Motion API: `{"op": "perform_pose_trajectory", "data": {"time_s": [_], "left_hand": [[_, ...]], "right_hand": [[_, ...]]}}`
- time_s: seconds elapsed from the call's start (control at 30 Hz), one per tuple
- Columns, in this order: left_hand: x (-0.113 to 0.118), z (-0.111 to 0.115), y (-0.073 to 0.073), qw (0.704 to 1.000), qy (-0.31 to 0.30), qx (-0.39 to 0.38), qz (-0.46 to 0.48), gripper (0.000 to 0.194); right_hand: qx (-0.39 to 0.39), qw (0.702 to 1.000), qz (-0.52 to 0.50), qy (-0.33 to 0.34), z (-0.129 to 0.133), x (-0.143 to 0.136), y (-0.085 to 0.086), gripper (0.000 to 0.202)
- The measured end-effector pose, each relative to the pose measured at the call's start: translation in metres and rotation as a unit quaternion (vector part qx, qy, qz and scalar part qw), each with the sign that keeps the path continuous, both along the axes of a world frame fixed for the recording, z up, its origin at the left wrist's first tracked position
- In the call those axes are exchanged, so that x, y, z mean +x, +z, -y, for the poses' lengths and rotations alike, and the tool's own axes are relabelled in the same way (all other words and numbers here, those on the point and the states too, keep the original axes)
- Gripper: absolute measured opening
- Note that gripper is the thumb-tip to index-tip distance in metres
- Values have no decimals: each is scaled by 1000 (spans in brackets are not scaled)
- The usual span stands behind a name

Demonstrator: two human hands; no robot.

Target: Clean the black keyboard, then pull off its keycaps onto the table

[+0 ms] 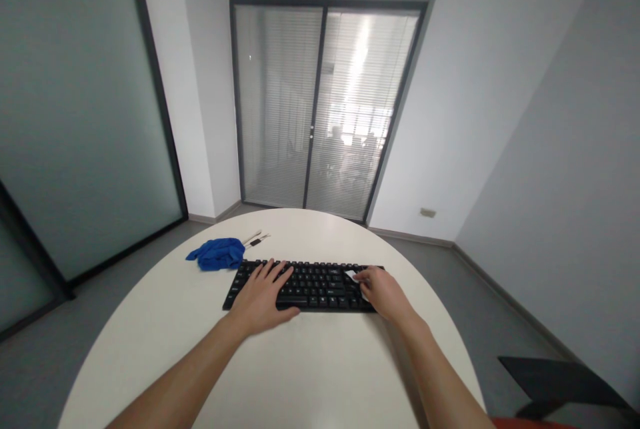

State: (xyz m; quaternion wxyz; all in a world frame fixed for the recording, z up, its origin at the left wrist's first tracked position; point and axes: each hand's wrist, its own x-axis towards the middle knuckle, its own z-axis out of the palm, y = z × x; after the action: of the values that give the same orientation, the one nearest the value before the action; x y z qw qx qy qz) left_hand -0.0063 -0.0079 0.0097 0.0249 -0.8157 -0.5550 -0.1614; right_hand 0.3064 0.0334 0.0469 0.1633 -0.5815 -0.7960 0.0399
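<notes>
A pale, rounded tabletop [305,375] stands in a white-walled room, facing glazed panels with slatted blinds [280,115]. The black full-size computer keyboard [320,287] lies in its far half, long sides running left to right; a crumpled blue cloth [220,254] sits beside its far left corner. The left hand [260,297] spreads wide, palm down, over the keyboard's left part; the right hand [383,290] pinches a small white piece [351,275] above the right-hand keys.

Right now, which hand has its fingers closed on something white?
The right hand, at the right end of the keyboard: its fingers pinch a white item. The left hand lies spread over the keyboard's left part, pinching nothing visible.
</notes>
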Motion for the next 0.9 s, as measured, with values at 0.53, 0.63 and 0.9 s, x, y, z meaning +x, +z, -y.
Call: {"op": "perform_pose_trajectory", "data": {"time_s": [0.53, 0.63, 0.9], "left_hand": [[0, 0, 2, 1000, 0, -5, -1, 88], [0, 0, 1, 1000, 0, -6, -1, 88], [0, 0, 2, 1000, 3, -14, -4, 88]], "right_hand": [[33, 999, -23, 30, 5, -13, 1, 31], [26, 1000, -14, 5, 4, -12, 0, 27], [22, 998, -9, -50, 3, -3, 1, 24]]}}
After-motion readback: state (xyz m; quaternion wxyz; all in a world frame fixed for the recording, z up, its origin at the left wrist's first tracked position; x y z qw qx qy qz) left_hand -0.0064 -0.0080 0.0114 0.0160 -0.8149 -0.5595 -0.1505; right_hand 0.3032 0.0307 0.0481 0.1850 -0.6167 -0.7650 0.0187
